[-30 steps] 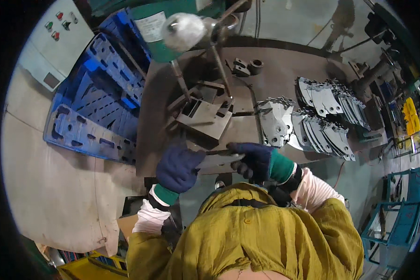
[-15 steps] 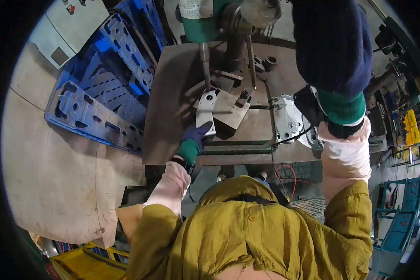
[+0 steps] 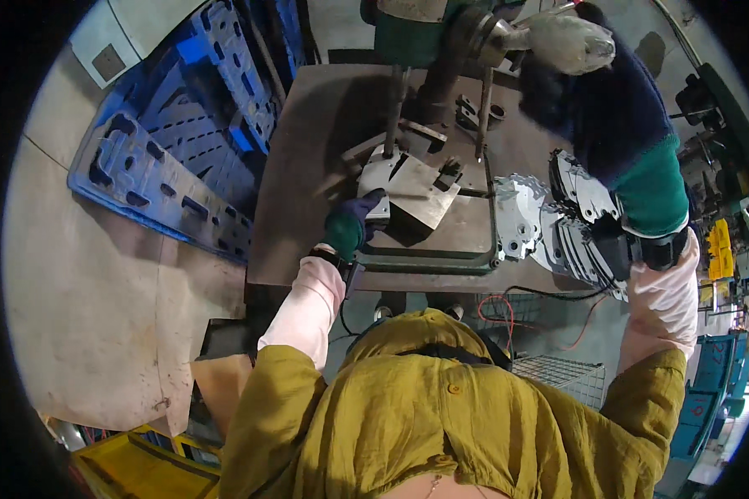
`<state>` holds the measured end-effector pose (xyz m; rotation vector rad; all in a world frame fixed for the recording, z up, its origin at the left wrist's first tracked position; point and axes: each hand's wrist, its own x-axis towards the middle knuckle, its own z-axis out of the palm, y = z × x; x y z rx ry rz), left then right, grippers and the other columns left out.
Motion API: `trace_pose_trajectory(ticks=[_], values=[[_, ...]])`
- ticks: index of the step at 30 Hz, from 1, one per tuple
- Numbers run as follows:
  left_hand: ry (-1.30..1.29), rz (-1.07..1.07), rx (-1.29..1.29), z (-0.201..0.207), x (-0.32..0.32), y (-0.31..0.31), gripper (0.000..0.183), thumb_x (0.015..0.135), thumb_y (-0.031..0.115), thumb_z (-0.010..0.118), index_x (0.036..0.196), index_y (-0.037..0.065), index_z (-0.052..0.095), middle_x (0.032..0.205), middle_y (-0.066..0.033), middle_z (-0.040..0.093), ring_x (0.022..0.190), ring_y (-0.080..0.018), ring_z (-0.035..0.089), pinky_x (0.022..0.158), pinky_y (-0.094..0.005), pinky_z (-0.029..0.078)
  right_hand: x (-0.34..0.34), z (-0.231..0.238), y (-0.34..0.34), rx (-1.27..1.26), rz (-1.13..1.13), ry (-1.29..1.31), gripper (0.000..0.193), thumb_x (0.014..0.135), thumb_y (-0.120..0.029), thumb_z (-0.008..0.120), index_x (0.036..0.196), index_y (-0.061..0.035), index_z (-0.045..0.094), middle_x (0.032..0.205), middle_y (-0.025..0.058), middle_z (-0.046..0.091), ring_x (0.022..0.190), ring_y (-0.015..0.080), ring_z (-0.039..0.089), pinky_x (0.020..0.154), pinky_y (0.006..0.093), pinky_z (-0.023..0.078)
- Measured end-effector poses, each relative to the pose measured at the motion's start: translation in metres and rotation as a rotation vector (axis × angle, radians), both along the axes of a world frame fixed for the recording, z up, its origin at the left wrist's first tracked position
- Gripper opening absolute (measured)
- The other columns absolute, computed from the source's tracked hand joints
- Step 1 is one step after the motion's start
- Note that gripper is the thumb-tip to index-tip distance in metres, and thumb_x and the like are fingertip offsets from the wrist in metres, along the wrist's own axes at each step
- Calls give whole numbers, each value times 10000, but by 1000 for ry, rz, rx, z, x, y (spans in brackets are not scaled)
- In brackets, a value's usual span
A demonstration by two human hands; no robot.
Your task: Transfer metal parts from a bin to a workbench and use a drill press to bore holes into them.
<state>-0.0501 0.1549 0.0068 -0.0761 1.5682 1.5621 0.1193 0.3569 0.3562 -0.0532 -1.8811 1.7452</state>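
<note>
My left hand (image 3: pixel 356 220), in a dark blue glove with a green cuff, holds the near end of a silver metal plate (image 3: pixel 378 175). The plate lies against a metal block fixture (image 3: pixel 424 195) on the work table. A spindle tool (image 3: pixel 394 112) of the drill press comes down on the plate's far end. My right hand (image 3: pixel 562 100), gloved the same way, is raised beside a plastic-wrapped part (image 3: pixel 570 43) of the machine. Blur and the wrapped part hide its fingers, so its grip is unclear.
Flat silver plates (image 3: pixel 520 212) lie stacked at the table's right, with more fanned plates (image 3: pixel 578 245) beside them. A thin rod (image 3: pixel 483 116) hangs right of the spindle. Blue plastic pallets (image 3: pixel 162 175) stand left. A wire basket (image 3: pixel 562 374) and red cable are below the table.
The view has shifted, so the machine sits further right in it. My right hand has drawn back toward the wrapped part, uncovering the fanned plates. My left hand stays on the plate.
</note>
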Motion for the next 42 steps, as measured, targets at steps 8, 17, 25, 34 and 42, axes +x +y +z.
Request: trace_pose_trajectory(ticks=[8,17,25,34,42], values=[[-31,-14,-88,-2,-6,9,425,814,512,733,927,107,675,748,-62,676,536,-189,599,462,-325,451,-17,17,-41,-990,328,-82,352,963,-297,581,1189,-28,564,1065,144,654,931,252,646,900,388,547],[-40,-34,-17,8,-5,3,389,846,484,714,1001,133,650,744,-59,682,513,-198,617,430,-313,448,-13,-41,-39,-1212,618,-119,339,935,-162,571,1229,8,562,1096,154,659,984,267,653,885,400,558],[45,-53,-157,7,-10,5,377,816,481,744,948,132,698,804,-35,692,536,-184,625,466,-320,466,-16,-110,-35,-57,341,-59,407,793,1,678,1195,-25,626,1031,102,686,923,227,675,856,319,553],[8,-36,-268,5,-14,9,589,740,490,801,1139,90,636,987,-101,682,682,-229,672,552,-400,518,-37,-148,-27,-392,46,-345,259,815,-85,681,1050,18,649,793,96,672,643,191,663,606,314,541],[129,134,-103,-76,-33,2,696,734,503,797,1224,43,613,1055,-122,684,776,-282,662,723,-411,543,-61,-176,-20,-214,-166,-336,270,818,-86,680,1071,5,670,804,91,681,670,175,651,608,312,529]])
